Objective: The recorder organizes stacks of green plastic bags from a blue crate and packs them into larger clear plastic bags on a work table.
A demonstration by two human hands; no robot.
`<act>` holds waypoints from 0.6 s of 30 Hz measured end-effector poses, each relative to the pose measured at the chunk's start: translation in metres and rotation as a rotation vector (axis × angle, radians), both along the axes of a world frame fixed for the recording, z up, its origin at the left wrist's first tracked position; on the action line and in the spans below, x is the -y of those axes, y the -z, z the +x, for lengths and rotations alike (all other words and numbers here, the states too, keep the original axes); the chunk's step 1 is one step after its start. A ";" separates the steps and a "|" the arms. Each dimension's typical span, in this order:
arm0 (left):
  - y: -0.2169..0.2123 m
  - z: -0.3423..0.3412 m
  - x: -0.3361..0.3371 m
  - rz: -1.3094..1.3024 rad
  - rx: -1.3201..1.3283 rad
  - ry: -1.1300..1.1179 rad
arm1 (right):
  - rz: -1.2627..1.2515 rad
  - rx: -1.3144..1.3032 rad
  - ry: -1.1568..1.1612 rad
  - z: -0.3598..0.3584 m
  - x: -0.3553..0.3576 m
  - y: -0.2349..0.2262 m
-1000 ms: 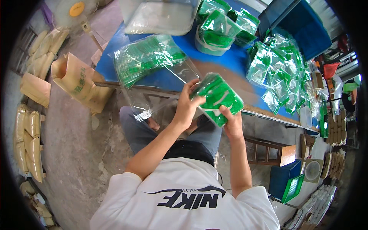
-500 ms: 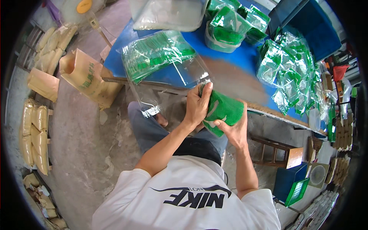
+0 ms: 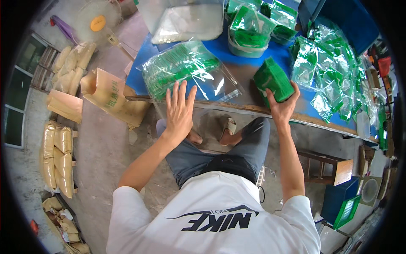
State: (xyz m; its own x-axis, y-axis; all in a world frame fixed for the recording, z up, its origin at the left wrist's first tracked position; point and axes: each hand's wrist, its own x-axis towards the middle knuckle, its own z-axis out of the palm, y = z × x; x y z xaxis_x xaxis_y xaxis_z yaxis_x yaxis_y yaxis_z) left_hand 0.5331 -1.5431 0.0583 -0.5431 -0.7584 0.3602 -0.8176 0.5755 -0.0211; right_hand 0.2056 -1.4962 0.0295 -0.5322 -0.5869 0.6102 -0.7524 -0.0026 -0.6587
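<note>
My right hand (image 3: 282, 106) grips a thick, block-like stack of green packets (image 3: 274, 80) at the table's near edge, thumb on the near face and fingers round the right side. I cannot make out what the packets are. My left hand (image 3: 179, 116) has its fingers stretched out and spread, with its fingertips over the near side of a large clear plastic bag (image 3: 218, 86). Many flat green-and-clear packets (image 3: 177, 63) lie in a slanted row in or under that bag; which, I cannot tell. Nothing shows in the left hand.
A clear tub (image 3: 248, 51) filled with green packets stands at the back, beside a translucent bin (image 3: 190, 23). Loose glossy green packets (image 3: 327, 74) heap up on the right of the blue table (image 3: 137, 76). A wooden stool (image 3: 323, 167) and a paper sack (image 3: 114, 99) are below.
Both hands held the green stack together over my lap. The right hand has carried it forward and right to the table; the left has let go, moved left and spread its fingers.
</note>
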 end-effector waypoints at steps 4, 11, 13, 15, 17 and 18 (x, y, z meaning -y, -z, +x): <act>-0.001 0.006 0.009 -0.097 -0.052 0.029 | -0.154 -0.042 -0.011 -0.002 -0.008 0.001; -0.001 0.006 0.016 -0.094 -0.239 0.109 | -0.146 -0.005 -0.110 -0.012 -0.012 0.002; -0.003 0.008 0.020 -0.094 -0.258 0.137 | -0.106 -0.006 -0.113 -0.015 -0.003 0.007; -0.004 0.009 0.020 -0.102 -0.290 0.149 | -0.091 0.019 -0.119 -0.012 -0.004 0.003; -0.009 0.009 0.015 -0.065 -0.311 0.152 | -0.071 0.090 -0.184 -0.012 -0.004 0.007; -0.011 0.010 0.014 -0.029 -0.330 0.152 | -0.072 0.091 -0.184 -0.014 -0.007 0.007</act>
State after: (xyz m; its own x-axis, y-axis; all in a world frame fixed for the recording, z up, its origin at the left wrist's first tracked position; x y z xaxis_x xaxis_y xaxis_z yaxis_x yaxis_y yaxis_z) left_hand 0.5428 -1.5574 0.0692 -0.4993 -0.6649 0.5555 -0.6883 0.6938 0.2117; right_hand 0.1916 -1.4896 0.0230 -0.4753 -0.6359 0.6080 -0.6723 -0.1833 -0.7172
